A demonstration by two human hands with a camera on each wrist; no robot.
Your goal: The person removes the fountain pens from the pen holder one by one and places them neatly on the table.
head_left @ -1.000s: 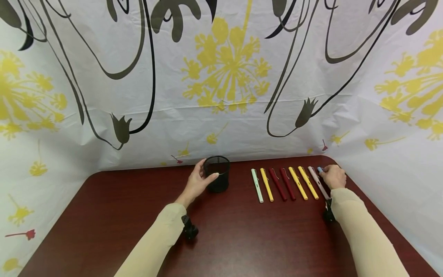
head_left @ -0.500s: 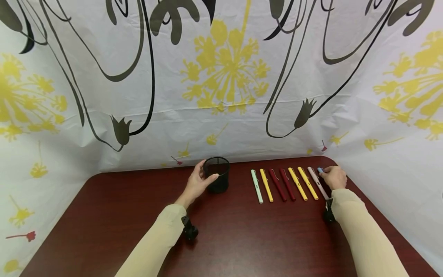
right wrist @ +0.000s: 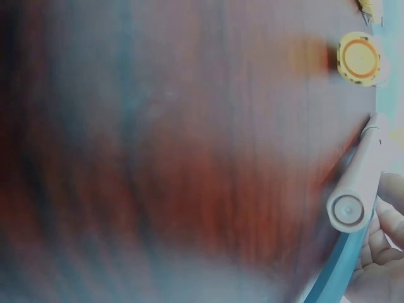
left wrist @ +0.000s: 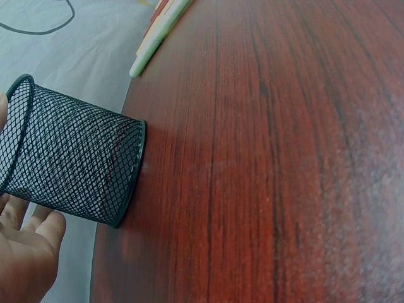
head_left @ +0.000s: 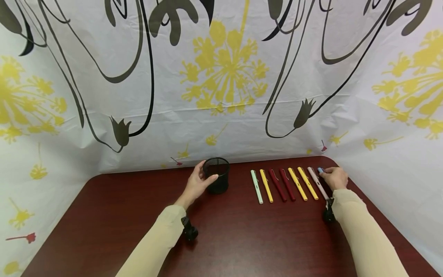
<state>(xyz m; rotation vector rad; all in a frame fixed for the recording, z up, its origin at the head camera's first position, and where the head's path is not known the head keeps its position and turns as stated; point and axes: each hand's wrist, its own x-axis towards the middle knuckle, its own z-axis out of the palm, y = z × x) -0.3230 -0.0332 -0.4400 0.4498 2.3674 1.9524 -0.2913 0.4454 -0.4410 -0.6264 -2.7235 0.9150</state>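
Note:
A black mesh pen cup [head_left: 219, 184] stands upright near the table's back edge. My left hand [head_left: 195, 186] grips it from the left side, thumb near the front rim and fingers behind; its mesh wall [left wrist: 76, 151] fills the left of the left wrist view. At the far right of a row of pens, my right hand [head_left: 336, 178] pinches a blue pen [head_left: 320, 170]. Most of that pen is hidden by the hand in the head view, but its blue barrel [right wrist: 341, 268] shows in the right wrist view. Beside it lies a pale pink pen [head_left: 316, 181].
Leftward along the row lie two yellow pens [head_left: 308, 182], two dark red pens [head_left: 278, 184], another yellow pen [head_left: 266, 186] and a mint green pen [head_left: 257, 186]. They rest on a dark red wooden table [head_left: 242, 238]. A patterned white cloth [head_left: 166, 96] hangs behind.
The right hand has shifted very slightly to the right at the blue pen. The left hand, cup and other pens keep their places; the head view has tilted a little.

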